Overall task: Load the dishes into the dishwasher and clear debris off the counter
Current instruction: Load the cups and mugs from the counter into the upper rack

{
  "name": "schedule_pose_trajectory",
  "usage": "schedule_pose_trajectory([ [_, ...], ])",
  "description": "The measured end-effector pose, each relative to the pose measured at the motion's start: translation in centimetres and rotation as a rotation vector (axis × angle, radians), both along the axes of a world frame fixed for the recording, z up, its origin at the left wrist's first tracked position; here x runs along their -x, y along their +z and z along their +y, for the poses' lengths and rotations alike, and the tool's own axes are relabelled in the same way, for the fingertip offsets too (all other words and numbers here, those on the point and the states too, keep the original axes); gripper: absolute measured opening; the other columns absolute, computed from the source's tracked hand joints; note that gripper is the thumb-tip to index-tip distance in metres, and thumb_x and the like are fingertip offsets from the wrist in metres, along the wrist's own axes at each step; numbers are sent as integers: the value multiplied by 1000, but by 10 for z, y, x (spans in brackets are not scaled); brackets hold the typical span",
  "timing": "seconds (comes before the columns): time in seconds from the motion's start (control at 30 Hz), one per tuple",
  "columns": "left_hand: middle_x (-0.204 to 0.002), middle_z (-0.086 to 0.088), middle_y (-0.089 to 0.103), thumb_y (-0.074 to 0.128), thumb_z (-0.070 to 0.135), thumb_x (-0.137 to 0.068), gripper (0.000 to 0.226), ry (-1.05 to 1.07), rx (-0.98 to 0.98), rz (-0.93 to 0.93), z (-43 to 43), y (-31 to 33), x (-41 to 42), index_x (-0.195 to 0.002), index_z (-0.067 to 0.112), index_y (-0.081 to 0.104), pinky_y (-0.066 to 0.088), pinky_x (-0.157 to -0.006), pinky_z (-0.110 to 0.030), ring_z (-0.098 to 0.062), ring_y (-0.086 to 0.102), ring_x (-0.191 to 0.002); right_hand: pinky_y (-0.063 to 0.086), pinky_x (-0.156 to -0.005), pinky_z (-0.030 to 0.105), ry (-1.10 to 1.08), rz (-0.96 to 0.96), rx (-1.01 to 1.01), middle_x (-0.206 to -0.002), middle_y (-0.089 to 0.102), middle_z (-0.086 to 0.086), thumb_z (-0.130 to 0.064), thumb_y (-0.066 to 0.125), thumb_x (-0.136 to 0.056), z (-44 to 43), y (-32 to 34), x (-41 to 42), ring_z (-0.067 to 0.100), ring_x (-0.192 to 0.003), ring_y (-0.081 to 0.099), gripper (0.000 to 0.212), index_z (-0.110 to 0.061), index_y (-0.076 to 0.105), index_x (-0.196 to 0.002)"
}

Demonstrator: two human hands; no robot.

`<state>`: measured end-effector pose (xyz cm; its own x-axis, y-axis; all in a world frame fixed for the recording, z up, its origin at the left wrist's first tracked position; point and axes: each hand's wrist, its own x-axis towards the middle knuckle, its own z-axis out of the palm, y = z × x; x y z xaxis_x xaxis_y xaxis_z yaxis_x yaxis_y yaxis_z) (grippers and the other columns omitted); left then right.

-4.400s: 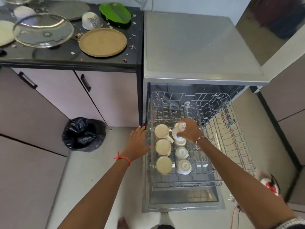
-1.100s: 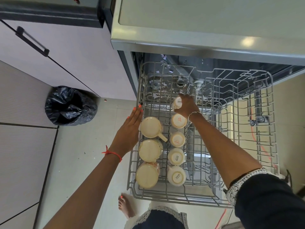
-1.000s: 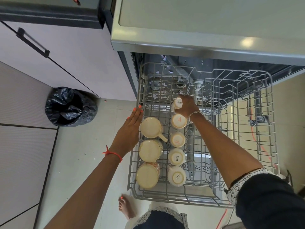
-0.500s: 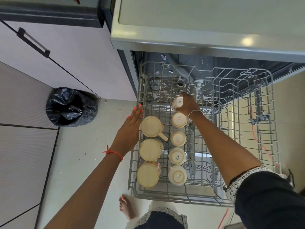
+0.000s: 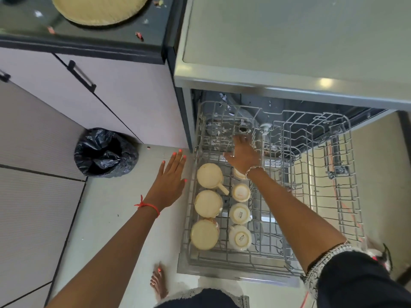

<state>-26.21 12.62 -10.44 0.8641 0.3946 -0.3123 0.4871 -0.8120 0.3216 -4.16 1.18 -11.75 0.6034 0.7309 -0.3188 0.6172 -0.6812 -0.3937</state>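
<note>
**Upper rack part-loaded; right hand over the cup row**

The right hand (image 5: pixel 243 152) lies palm down above the far end of the cup row, fingers straight and spread toward the back of the rack (image 5: pixel 347 174). Nothing shows in its grasp, though whatever is under the palm is hidden. Just below its wrist the rim of one cup (image 5: pixel 237 174) shows, and three more cups (image 5: pixel 239 213) stand upturned in line toward the viewer. Beside them on the left runs a column of three upturned mugs (image 5: pixel 208 203).

The left hand (image 5: pixel 171 176) is flat and empty, fingers together, and hangs over the floor (image 5: pixel 106 218) just beside the rack's left wall without touching it. The rack is drawn out of the dishwasher (image 5: pixel 289 41). Its right half and far end hold no dishes.

To the upper left, the dark surface (image 5: pixel 26 30) carries a tan plate (image 5: pixel 100 10) and scattered debris (image 5: pixel 139 36). A black bag (image 5: pixel 105 152) sits on the floor below it.

Step in hand, as judged: the cup stage of loading, with the right hand free over the far cup. The next move likely calls for a turn to the surface and a firm two-sided grip on the plate. The plate would then go on edge between tines, in a free part of the rack. Clearing the debris is not yet begun.
</note>
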Motion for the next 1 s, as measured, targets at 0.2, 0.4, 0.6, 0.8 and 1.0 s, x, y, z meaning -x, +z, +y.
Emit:
schedule_pose_trajectory([
  [0.2,-157,-10,-5,22,41,-97,64,62,-11,15,25,26,48,-149,7,4,-7,-115,-37,-25,-9,-145,34,-107,41,180,-63,-168,-134,45,21,-22,53,-91,26,39,89,34,-126,42,48,2,43,-132],
  [0.4,-157,-8,-1,-3,56,-74,90,44,-56,9,86,48,126,-149,8,4,-7,-115,-38,-23,-6,-145,33,-102,35,285,-78,-141,-126,48,17,-22,49,-92,84,70,186,31,-121,43,43,1,43,-129],
  [0.6,-157,-7,6,23,47,-93,70,74,-149,-39,155,83,204,-148,7,12,-5,-116,-37,-22,-4,-145,37,-101,35,343,-75,-163,-123,51,13,-22,50,-90,162,98,270,28,-118,46,40,-2,47,-124],
  [0.8,-158,-5,4,39,37,-98,65,177,-180,-133,222,115,245,-149,9,11,-4,-117,-37,-21,-4,-146,41,-96,34,475,-94,-203,-122,51,13,-21,49,-91,243,137,315,28,-114,47,35,-2,50,-120],
  [1.0,-157,-5,8,40,36,-97,63,281,-274,-199,297,141,257,-148,9,14,-4,-116,-38,-21,-2,-146,37,-97,34,570,-167,-333,-125,51,16,-18,48,-93,325,177,316,29,-115,49,36,0,49,-124],
])
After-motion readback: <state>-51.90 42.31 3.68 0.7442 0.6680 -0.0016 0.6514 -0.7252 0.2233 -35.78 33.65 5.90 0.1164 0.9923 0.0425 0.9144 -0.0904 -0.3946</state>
